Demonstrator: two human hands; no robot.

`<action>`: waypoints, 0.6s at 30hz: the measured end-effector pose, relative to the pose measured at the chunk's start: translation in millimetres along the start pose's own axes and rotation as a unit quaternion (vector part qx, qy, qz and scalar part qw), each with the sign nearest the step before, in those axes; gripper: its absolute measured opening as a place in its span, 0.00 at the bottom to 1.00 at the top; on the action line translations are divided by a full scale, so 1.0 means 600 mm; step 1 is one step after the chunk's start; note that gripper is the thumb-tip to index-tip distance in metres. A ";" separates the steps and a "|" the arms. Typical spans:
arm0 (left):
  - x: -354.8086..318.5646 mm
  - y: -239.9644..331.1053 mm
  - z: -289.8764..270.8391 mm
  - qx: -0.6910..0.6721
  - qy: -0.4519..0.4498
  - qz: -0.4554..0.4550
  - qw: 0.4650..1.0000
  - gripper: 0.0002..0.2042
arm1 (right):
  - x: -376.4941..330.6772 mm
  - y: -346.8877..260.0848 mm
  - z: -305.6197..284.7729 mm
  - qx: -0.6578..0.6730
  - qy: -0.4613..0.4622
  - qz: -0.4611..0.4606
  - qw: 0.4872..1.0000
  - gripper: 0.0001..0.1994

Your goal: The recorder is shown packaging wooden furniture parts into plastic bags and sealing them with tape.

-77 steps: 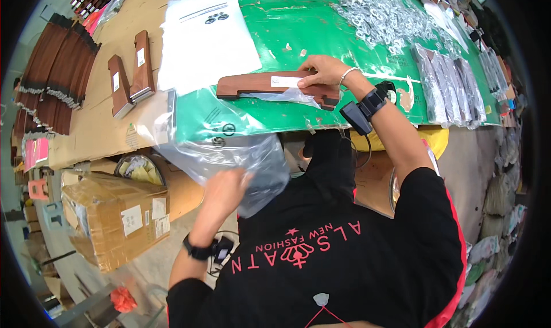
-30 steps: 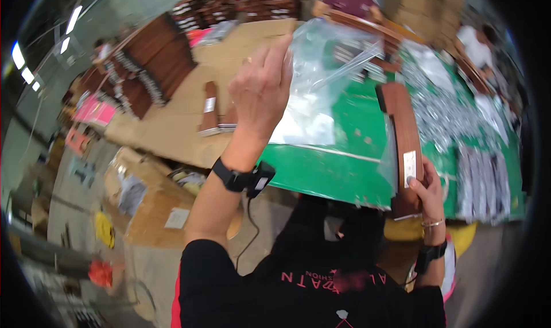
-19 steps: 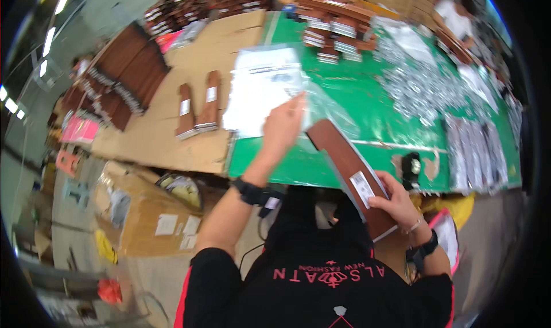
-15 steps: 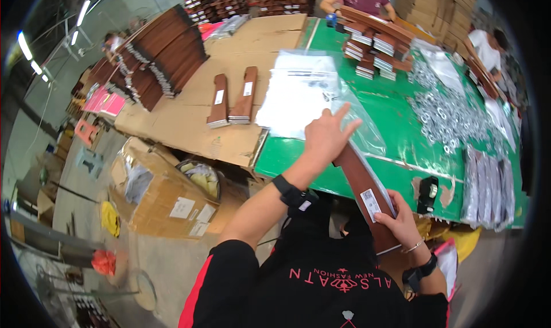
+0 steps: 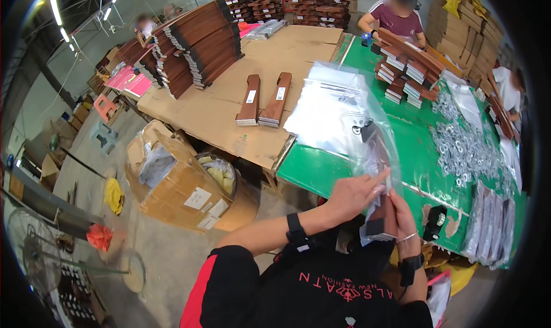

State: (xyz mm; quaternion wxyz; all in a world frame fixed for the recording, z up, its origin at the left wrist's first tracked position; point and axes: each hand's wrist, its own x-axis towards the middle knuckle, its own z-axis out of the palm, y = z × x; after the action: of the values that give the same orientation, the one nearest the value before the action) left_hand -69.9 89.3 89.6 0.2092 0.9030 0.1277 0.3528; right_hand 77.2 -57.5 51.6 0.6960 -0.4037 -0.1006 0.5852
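A reddish-brown wooden piece (image 5: pixel 381 214) lies lengthwise between my hands, its far part inside a clear plastic bag (image 5: pixel 392 147) and its near end sticking out toward me. My right hand (image 5: pixel 406 214) is closed round its right side, thumb along the bag's edge. On the left, my left hand (image 5: pixel 359 197) has its fingers drawn together on the bag's mouth, over the wood. Beyond them lies a stack of flat clear bags (image 5: pixel 324 107) on the green table (image 5: pixel 321 167). Two similar wooden pieces, one left (image 5: pixel 249 101) and one right (image 5: pixel 276 100), rest on the cardboard.
Brown boards (image 5: pixel 201 44) are piled at the far left of the cardboard-covered table (image 5: pixel 206 121). Metal rings (image 5: pixel 462 147) and bagged pieces (image 5: pixel 488 224) lie at right, near a black device (image 5: pixel 434 223). A co-worker (image 5: pixel 396 15) stands behind stacked wood (image 5: pixel 404 70). An open carton (image 5: pixel 172 184) stands below.
The wooden piece has gone into a clear bag at its far end. My left hand has come back from the bag stack to the bag's mouth. The view has shifted slightly.
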 end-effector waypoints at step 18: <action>-0.015 0.056 -0.040 0.046 -0.080 0.114 0.989 0.19 | 0.122 0.073 0.112 -0.199 0.013 -0.317 0.927 0.24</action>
State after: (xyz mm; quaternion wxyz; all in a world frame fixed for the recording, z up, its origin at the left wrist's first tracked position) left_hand -90.4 63.3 116.1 0.1355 0.9457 0.0233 0.2946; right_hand 25.5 37.6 41.4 0.7518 -0.4884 -0.3290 0.2965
